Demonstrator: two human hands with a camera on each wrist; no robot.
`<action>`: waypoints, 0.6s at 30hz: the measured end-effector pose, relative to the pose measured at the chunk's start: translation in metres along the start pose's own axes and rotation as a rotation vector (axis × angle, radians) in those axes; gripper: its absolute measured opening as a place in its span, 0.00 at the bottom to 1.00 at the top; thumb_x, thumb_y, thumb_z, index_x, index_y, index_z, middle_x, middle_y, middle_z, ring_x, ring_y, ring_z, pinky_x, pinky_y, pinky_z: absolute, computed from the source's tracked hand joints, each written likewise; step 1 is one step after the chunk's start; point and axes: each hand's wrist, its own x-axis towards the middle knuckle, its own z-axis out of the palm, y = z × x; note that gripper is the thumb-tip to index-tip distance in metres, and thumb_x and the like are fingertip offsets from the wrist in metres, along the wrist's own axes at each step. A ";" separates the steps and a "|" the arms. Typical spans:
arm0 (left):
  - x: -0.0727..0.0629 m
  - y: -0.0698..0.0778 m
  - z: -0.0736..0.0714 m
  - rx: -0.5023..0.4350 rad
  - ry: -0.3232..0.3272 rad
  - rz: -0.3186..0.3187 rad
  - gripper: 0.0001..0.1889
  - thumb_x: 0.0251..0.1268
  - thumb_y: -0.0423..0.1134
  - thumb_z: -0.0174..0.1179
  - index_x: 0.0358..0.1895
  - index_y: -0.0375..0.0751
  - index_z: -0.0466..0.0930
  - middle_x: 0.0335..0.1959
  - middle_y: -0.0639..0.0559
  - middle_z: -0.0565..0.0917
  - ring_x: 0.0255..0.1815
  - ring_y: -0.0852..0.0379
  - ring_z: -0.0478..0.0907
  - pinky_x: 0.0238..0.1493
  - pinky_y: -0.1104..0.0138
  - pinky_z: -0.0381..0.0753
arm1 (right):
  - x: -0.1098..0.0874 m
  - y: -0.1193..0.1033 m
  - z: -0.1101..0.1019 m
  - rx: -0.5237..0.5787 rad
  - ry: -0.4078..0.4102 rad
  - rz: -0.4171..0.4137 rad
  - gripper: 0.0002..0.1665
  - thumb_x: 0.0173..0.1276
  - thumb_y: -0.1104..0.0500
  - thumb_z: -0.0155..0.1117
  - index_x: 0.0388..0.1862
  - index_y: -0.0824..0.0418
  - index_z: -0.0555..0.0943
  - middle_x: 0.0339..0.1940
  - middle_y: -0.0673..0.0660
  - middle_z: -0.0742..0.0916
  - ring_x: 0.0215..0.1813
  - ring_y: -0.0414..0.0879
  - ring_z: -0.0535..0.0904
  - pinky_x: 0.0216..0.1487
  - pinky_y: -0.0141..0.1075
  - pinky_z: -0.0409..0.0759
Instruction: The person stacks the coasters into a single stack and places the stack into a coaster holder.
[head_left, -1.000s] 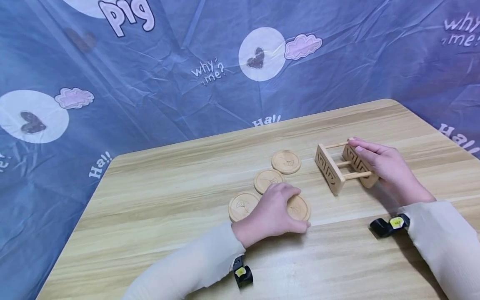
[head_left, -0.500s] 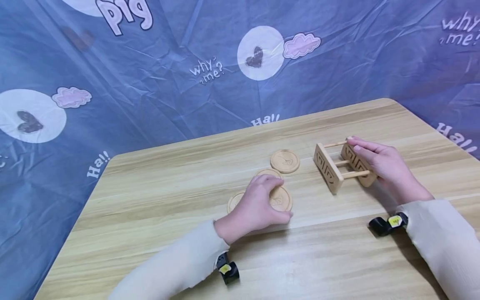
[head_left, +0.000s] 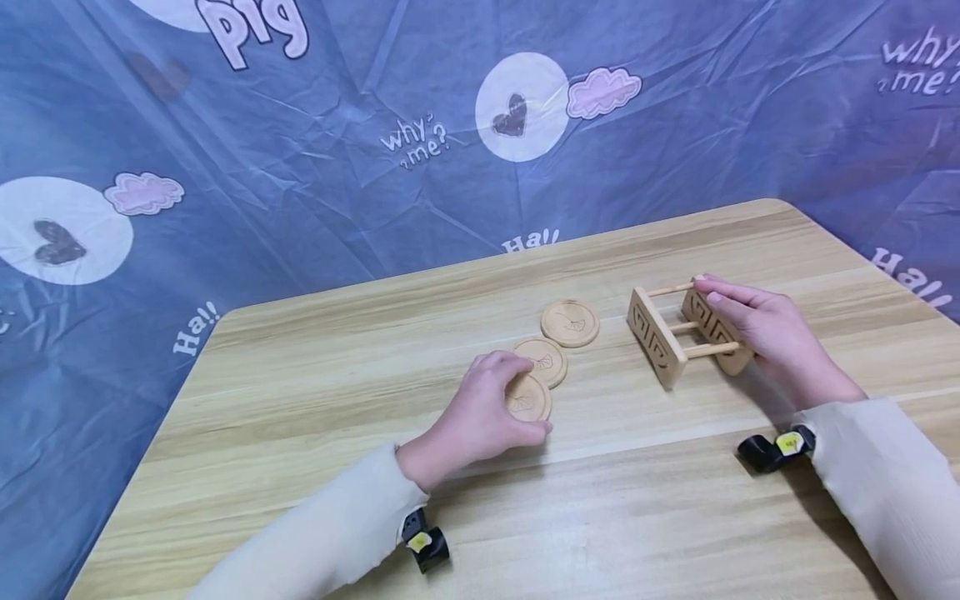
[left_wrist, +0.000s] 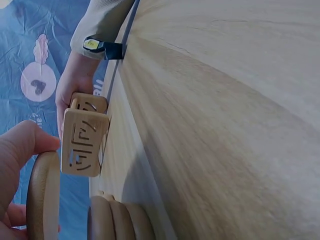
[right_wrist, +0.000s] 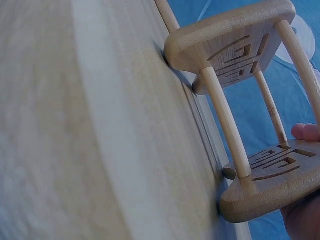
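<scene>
My left hand [head_left: 480, 408] pinches a round wooden coaster [head_left: 528, 398], engraved with a leaf, by its edges. In the left wrist view that held coaster [left_wrist: 42, 197] is raised off the table, apart from other coasters [left_wrist: 120, 220] at the bottom. Two more lie on the table in the head view, a middle coaster [head_left: 546, 360] and a far coaster [head_left: 570, 323]; the one at lower left is hidden behind my hand. My right hand [head_left: 776, 333] grips the right end panel of a wooden coaster holder [head_left: 658, 337], which has fretwork panels joined by rods.
The wood-grain table [head_left: 315, 408] runs back to a blue printed cloth [head_left: 337, 183] hanging behind it. Black wrist cameras sit below both sleeves, the left camera [head_left: 426, 543] and the right camera [head_left: 776, 450].
My left hand has carried its coaster leftward, from right of the other coasters to over the lower-left one, uncovering the middle one. My right hand and the holder stay in place.
</scene>
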 end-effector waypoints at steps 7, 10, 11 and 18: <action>-0.002 -0.008 -0.001 -0.012 0.021 -0.039 0.38 0.36 0.44 0.73 0.58 0.37 0.72 0.57 0.48 0.72 0.60 0.51 0.66 0.63 0.60 0.67 | 0.000 0.001 0.000 0.010 0.007 0.000 0.25 0.69 0.47 0.53 0.64 0.44 0.68 0.72 0.44 0.62 0.72 0.39 0.55 0.67 0.25 0.59; -0.004 -0.012 -0.002 -0.023 0.023 -0.044 0.38 0.36 0.44 0.72 0.58 0.36 0.72 0.58 0.47 0.72 0.60 0.51 0.66 0.63 0.59 0.67 | 0.000 0.001 0.000 0.007 0.009 -0.006 0.25 0.69 0.47 0.53 0.64 0.44 0.68 0.72 0.44 0.62 0.72 0.38 0.55 0.66 0.24 0.59; -0.005 -0.013 -0.002 -0.025 0.022 -0.047 0.38 0.36 0.44 0.72 0.58 0.36 0.72 0.58 0.47 0.72 0.60 0.50 0.65 0.63 0.59 0.67 | 0.000 0.001 0.000 0.012 0.009 -0.008 0.25 0.69 0.47 0.53 0.64 0.44 0.69 0.72 0.44 0.63 0.72 0.38 0.55 0.66 0.24 0.60; -0.008 -0.020 -0.003 -0.027 0.037 -0.067 0.38 0.35 0.43 0.73 0.57 0.36 0.73 0.56 0.47 0.73 0.59 0.50 0.66 0.63 0.59 0.67 | 0.000 0.001 -0.001 0.017 0.006 0.003 0.25 0.68 0.47 0.53 0.64 0.43 0.68 0.71 0.42 0.63 0.72 0.38 0.55 0.66 0.25 0.60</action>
